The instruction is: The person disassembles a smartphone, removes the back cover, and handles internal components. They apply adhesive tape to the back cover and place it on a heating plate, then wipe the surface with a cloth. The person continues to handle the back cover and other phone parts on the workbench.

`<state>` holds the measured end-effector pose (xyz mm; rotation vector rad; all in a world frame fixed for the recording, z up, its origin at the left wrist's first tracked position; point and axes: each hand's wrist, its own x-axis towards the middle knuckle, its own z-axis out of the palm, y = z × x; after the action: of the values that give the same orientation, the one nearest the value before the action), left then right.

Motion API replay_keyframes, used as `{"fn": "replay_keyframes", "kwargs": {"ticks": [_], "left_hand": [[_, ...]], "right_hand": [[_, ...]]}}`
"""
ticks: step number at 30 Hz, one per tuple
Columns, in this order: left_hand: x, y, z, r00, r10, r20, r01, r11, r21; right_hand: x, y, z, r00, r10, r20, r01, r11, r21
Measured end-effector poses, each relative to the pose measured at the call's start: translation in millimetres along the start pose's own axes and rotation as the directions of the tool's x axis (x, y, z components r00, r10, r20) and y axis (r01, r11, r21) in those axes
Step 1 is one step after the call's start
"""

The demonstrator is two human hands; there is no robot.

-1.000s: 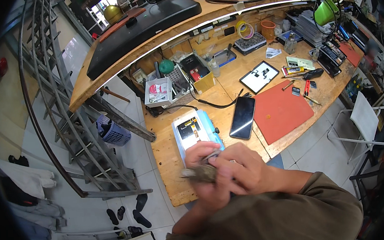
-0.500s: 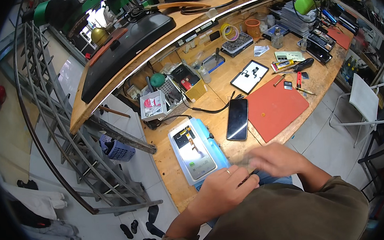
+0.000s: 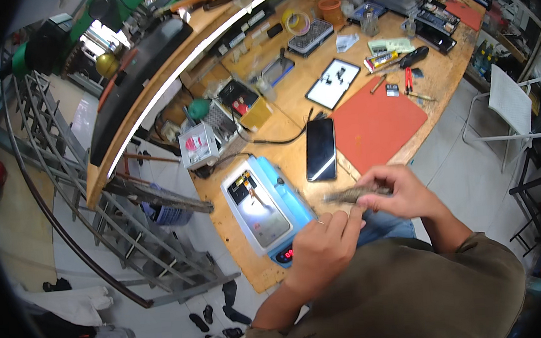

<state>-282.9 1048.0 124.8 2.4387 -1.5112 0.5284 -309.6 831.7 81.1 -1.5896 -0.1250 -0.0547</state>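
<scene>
My right hand point(image 3: 402, 191), at the table's front edge, grips a slim grey-brown tool point(image 3: 356, 194) that is blurred, so its kind is unclear. Its thin end points left. Close beside it, my left hand point(image 3: 324, 247) has its fingers curled, back upward; whatever they pinch is hidden. Left of that hand is a blue heating plate point(image 3: 293, 199) with a lit red display. On its pale top lies a detached phone screen point(image 3: 268, 220), flex cable and dark patch at its far end. A black phone point(image 3: 321, 151) lies beyond my hands.
A red mat point(image 3: 378, 129) lies right of the phone, with red-handled pliers point(image 3: 408, 79) near its far edge. Behind it is a black-framed white panel point(image 3: 333, 82). A white box point(image 3: 197, 146) and a cable point(image 3: 281, 141) sit at the left; a folding chair point(image 3: 510, 102) stands right.
My right hand has turned and risen slightly, and the tool in it now shows. My left hand has shifted a little, uncovering the heating plate's display. The whole view has moved a bit.
</scene>
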Motion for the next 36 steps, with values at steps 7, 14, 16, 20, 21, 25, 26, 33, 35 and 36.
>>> {"fn": "replay_keyframes", "kwargs": {"ticks": [7,14,16,20,21,25,26,33,35,36], "left_hand": [[2,3,-9,0.979,0.068,-0.191,-0.149,0.882,-0.447],[9,-11,9,0.992,-0.127,-0.003,0.090,0.717,-0.691],[6,-5,20,0.982,-0.186,0.024,0.150,0.702,-0.696],[-8,6,20,0.992,-0.105,0.071,0.127,0.845,-0.520],[-10,6,18,0.994,-0.071,0.078,0.101,0.849,-0.519],[-19,-4,5,0.995,-0.091,0.038,0.097,0.808,-0.581],[-19,-7,7,0.991,-0.131,0.022,0.117,0.782,-0.612],[-27,-1,19,0.987,-0.163,0.014,0.157,0.922,-0.355],[-32,-5,12,0.973,-0.190,0.131,0.224,0.913,-0.341],[-34,-6,8,0.966,-0.195,0.171,0.244,0.909,-0.339]], "right_hand": [[-1,15,-10,0.993,0.120,-0.007,-0.112,0.949,0.293],[-10,2,-8,0.709,-0.419,0.567,0.072,0.843,0.533],[-15,-3,-8,0.927,-0.231,0.296,-0.052,0.701,0.712],[-7,8,-6,0.947,-0.151,-0.284,0.169,0.985,0.040],[-6,12,-7,0.967,-0.227,-0.113,0.216,0.971,-0.098],[-16,20,-5,0.821,-0.219,0.527,0.220,0.974,0.062],[-19,19,-2,0.760,-0.325,0.562,0.190,0.939,0.286],[-13,15,10,0.966,-0.260,0.001,0.260,0.965,0.032],[-10,17,12,0.933,-0.326,0.155,0.356,0.902,-0.246],[-10,18,15,0.938,-0.310,0.153,0.341,0.902,-0.263]]}}
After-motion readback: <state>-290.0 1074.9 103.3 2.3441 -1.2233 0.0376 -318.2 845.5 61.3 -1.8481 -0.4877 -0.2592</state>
